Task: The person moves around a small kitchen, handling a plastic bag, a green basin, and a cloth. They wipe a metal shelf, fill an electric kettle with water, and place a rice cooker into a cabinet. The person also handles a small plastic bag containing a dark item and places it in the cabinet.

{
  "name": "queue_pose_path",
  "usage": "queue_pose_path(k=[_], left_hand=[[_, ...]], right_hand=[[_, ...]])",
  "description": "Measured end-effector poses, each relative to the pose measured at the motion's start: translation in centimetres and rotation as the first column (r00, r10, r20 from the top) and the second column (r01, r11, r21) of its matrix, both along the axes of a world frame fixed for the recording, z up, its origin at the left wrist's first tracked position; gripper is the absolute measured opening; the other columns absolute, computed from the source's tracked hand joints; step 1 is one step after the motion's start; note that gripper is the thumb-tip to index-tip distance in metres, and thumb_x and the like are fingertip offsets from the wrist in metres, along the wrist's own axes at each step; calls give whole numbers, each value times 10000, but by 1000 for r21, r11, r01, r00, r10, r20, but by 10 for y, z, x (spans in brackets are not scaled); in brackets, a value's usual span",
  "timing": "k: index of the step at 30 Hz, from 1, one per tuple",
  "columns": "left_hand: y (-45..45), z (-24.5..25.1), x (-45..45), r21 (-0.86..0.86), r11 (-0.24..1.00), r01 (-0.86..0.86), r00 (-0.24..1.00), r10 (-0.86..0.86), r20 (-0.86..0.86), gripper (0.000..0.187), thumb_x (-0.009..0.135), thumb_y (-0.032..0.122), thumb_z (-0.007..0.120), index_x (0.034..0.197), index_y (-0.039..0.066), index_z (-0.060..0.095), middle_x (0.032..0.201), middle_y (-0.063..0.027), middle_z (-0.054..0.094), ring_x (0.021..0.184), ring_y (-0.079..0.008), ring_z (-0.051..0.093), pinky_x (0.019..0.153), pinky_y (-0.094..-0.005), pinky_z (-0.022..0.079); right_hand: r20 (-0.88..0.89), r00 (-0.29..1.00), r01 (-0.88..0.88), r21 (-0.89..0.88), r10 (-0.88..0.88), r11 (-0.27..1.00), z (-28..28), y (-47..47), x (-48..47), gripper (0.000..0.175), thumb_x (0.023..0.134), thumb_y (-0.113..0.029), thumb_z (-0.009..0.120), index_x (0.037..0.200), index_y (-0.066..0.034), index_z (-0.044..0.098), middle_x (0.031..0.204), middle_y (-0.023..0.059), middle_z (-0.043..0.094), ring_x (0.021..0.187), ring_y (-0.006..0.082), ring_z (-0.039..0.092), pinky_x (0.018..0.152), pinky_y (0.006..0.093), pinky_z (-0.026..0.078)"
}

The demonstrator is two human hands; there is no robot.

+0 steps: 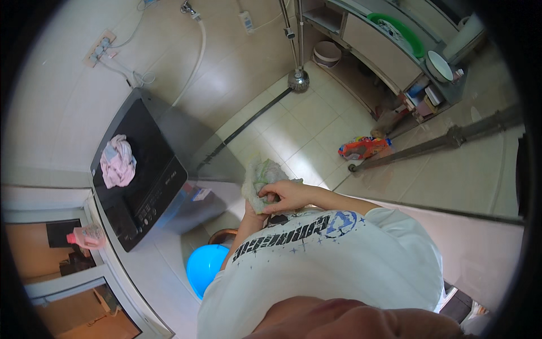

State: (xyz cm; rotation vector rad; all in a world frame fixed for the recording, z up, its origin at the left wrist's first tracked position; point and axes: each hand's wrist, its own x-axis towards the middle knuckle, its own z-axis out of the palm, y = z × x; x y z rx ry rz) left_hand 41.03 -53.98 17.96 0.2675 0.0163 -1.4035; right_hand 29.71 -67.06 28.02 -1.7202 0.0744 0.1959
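Note:
In front of my shirt, a crumpled pale grey-green cloth [271, 171], sheer or mesh-like at its edges, is bunched between both hands. My left hand [256, 210] supports it from the left, its fingers mostly hidden behind the fabric. From the right, my right hand [286, 195] reaches across with bent fingers pressed into the folds. A washing machine with a black lid [156, 169] stands to my left. On that lid lies a crumpled pink cloth [118, 162] with a bluish patch.
A blue plastic basin [205, 269] is beside my left arm. A pink detergent bottle [87, 237] sits on the window ledge. An orange plastic bag [365, 148] lies on the floor near a slanting pipe [406, 150]. The counter holds a green basin [413, 40] and a white bowl [439, 66].

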Motion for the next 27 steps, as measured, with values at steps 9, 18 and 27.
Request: queue_pose_path(k=[9, 18, 27], left_hand=[[-130, -3, 109, 357, 921, 154, 988, -155, -27, 408, 880, 355, 519, 1129, 33, 537, 1045, -166, 603, 913, -307, 608, 828, -443, 511], [-249, 4, 188, 310, 950, 45, 982, -100, 163, 462, 880, 373, 539, 1244, 93, 490, 1270, -114, 507, 1184, -307, 466, 1017, -506, 357], [-386, -15, 189, 355, 908, 223, 959, -270, 88, 463, 938, 350, 437, 1313, 80, 414, 1326, -114, 458, 1223, -298, 430, 1048, -483, 321]], right_hand=[[-29, 889, 441, 326, -457, 836, -22, -104, 65, 252, 841, -142, 655, 1034, 8, 596, 885, 57, 624, 809, 100, 583, 719, 227, 483], [-257, 468, 880, 226, -846, 418, -32, -228, 44, 206, 900, -154, 575, 1047, -10, 585, 891, 74, 652, 806, 123, 626, 699, 249, 511], [25, 125, 990, 65, -992, 126, -53, -430, -31, 159, 901, -176, 576, 974, -41, 620, 840, 23, 643, 735, 85, 574, 647, 225, 459]])
